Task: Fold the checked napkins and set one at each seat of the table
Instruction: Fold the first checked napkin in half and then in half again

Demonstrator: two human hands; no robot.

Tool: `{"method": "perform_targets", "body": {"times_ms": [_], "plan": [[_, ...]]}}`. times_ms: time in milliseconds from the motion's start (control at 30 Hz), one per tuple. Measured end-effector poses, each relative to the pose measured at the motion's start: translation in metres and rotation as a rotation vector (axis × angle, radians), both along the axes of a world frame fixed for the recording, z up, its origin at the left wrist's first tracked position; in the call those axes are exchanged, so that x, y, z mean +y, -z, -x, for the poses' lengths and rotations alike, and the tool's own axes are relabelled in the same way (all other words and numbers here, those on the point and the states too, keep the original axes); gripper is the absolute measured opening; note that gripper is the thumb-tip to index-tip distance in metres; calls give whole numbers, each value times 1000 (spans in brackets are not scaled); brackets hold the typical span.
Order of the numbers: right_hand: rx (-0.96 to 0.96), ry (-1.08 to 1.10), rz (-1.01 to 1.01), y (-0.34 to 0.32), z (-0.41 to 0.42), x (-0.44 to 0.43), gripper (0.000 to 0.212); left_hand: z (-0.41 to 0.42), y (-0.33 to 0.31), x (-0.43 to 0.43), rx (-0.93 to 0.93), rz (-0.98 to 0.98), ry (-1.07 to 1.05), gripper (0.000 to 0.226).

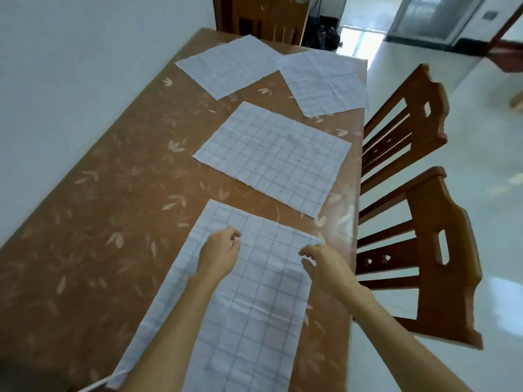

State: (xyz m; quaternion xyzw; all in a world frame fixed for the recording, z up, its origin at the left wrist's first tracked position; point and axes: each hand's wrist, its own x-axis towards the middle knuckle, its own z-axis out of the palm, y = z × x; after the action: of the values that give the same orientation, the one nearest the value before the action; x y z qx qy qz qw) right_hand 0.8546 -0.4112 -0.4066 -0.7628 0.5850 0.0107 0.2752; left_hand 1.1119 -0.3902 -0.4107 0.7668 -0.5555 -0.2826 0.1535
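Several white checked napkins lie flat and unfolded on the brown leaf-patterned table (107, 199). The nearest napkin (249, 312) stretches from the front edge toward the middle. Both hands hover over its far end. My left hand (220, 254) is above the far middle of that cloth, fingers loosely curled, and no cloth looks lifted. My right hand (321, 268) is by the napkin's far right corner, fingers loosely curled and holding nothing that I can see. A second napkin (274, 159) lies beyond it. Two more napkins (229, 66) (322, 83) lie at the far end, their corners overlapping.
Two wooden chairs (407, 131) (441, 258) stand along the table's right side, and another chair (268, 21) is at the far end. A white wall runs along the left. Pale tiled floor (481, 154) lies to the right.
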Motion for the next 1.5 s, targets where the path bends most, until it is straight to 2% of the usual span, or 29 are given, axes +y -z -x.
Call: {"method": "perform_targets", "body": {"times_ms": [100,200,300,400,500,567,633,767,867,967,1000,1133,1267,1400,1500], "plan": [[-1,95,49,16,-4,-15,27,-5,17,-27,-130,50,135,26],[21,120,98,32,-10,-30,26,-16,37,-49,-272,76,245,40],[87,123,154,47,-11,-43,30,-19,49,-68,-307,97,353,53],[158,120,152,59,-5,-52,33,-16,50,-90,-341,-7,486,73],[125,133,119,69,-2,-54,53,-14,48,-109,-438,-113,566,81],[115,147,113,72,0,-56,56,-10,46,-116,-522,-155,593,76],[119,149,74,74,1,-61,46,-7,45,-121,-592,-156,623,73],[113,120,-18,74,3,-71,30,-8,42,-128,-592,-218,651,67],[177,80,3,70,2,-71,7,-13,39,-124,-594,-186,667,44],[119,119,77,59,0,-76,2,-24,37,-119,-476,-44,622,11],[81,134,101,52,-2,-79,2,-27,34,-118,-438,1,619,8],[-28,192,204,23,-9,-97,9,-46,14,-110,-369,75,579,11],[-81,183,289,6,-16,-102,10,-77,2,-95,-331,172,562,35],[-100,147,315,-5,-18,-90,11,-91,-13,-72,-344,262,586,9],[-114,115,328,-10,-13,-70,15,-92,-21,-50,-322,282,592,6]]}}
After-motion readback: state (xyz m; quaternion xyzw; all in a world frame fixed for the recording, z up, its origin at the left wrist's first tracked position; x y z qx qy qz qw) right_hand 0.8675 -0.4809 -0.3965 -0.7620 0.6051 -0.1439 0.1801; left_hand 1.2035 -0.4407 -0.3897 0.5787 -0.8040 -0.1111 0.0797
